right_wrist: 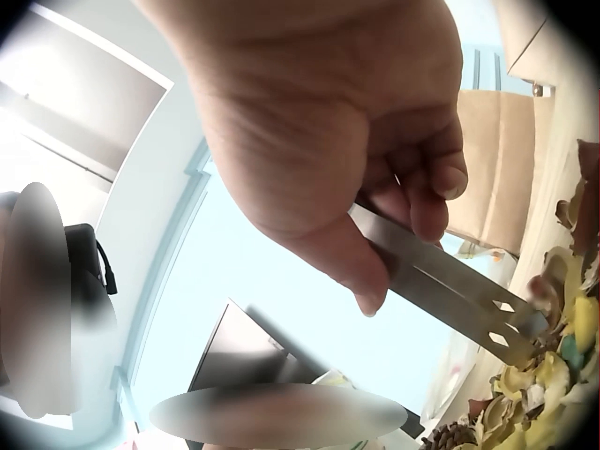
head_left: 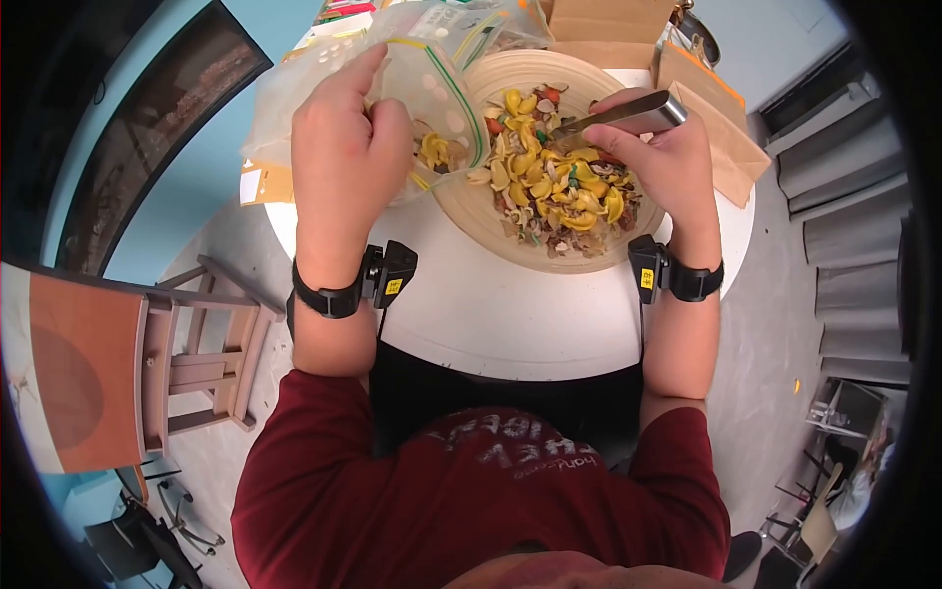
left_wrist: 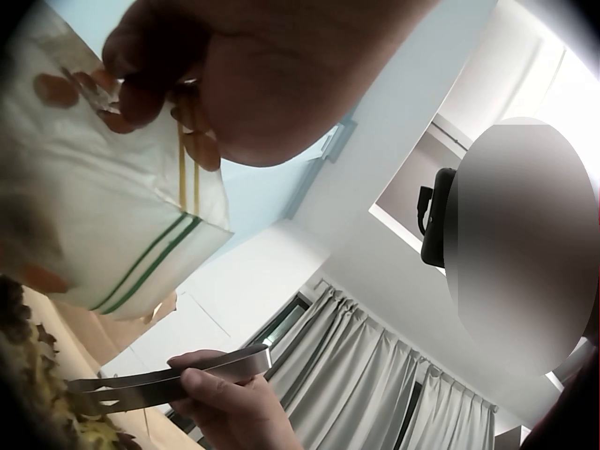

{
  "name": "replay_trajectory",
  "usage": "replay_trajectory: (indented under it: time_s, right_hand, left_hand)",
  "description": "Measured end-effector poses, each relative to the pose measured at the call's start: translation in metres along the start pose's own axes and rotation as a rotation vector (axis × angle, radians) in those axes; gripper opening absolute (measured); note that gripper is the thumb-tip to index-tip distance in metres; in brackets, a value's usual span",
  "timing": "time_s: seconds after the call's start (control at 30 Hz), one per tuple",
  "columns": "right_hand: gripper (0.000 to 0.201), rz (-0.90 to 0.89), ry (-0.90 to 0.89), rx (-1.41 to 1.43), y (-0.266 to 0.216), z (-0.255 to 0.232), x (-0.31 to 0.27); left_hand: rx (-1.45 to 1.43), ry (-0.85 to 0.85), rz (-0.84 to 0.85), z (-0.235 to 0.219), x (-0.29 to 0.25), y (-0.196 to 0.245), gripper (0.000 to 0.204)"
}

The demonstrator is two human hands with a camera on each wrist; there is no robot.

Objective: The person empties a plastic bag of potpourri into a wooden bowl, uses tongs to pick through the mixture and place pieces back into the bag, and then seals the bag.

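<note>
My left hand (head_left: 348,147) grips the edge of a translucent zip bag (head_left: 422,93) with a green seal stripe. The bag's mouth gapes toward the bowl, and some yellow dried pieces (head_left: 437,152) lie inside. In the left wrist view, curled fingers pinch the bag (left_wrist: 103,178). A wide, pale wooden bowl (head_left: 456,216) holds potpourri (head_left: 559,191) of yellow, brown, orange and green dried pieces. My right hand (head_left: 667,162) holds metal tongs (head_left: 648,115), thumb on one arm and fingers on the other. The right wrist view shows the tong tips (right_wrist: 525,342) down at the potpourri.
The bowl stands on a round white table (head_left: 510,329). More plastic bags (head_left: 451,25) lie behind it, and brown paper bags (head_left: 721,137) stand at the back right. Left of the table is a wooden chair (head_left: 211,353); grey curtains (head_left: 844,226) hang at the right.
</note>
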State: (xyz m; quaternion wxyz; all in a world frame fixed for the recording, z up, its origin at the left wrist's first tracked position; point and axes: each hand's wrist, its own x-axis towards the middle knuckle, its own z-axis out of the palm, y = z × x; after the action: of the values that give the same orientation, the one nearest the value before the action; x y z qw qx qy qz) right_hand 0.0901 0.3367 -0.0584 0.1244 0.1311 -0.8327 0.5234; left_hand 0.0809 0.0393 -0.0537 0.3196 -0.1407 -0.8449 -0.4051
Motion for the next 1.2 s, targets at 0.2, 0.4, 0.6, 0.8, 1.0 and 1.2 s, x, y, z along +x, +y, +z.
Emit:
replay_trajectory:
  time_s: [0.2, 0.4, 0.6, 0.8, 1.0, 1.2]
  right_hand:
    - [0.018, -0.017, -0.079, -0.040, 0.000, 0.002, -0.001]
    - [0.017, -0.060, -0.056, -0.023, 0.000, 0.002, -0.003]
    - [0.026, -0.159, 0.078, 0.198, -0.008, -0.002, -0.003]
    - [0.024, -0.128, 0.097, 0.343, -0.028, 0.013, -0.007]
    - [0.017, -0.030, 0.175, 0.087, 0.001, 0.005, 0.002]
    - [0.016, 0.076, 0.083, -0.016, 0.003, 0.011, 0.002]
  left_hand:
    - [-0.027, -0.017, -0.011, 0.002, 0.000, 0.000, 0.044]
    - [-0.019, -0.059, -0.026, 0.002, 0.000, 0.001, 0.044]
    - [-0.005, -0.125, 0.060, 0.003, 0.000, 0.001, 0.043]
    - [-0.018, -0.138, 0.070, 0.003, 0.000, 0.001, 0.043]
    - [0.004, -0.093, 0.045, 0.000, 0.000, 0.002, 0.045]
    - [0.023, -0.089, 0.030, -0.001, 0.001, 0.005, 0.046]
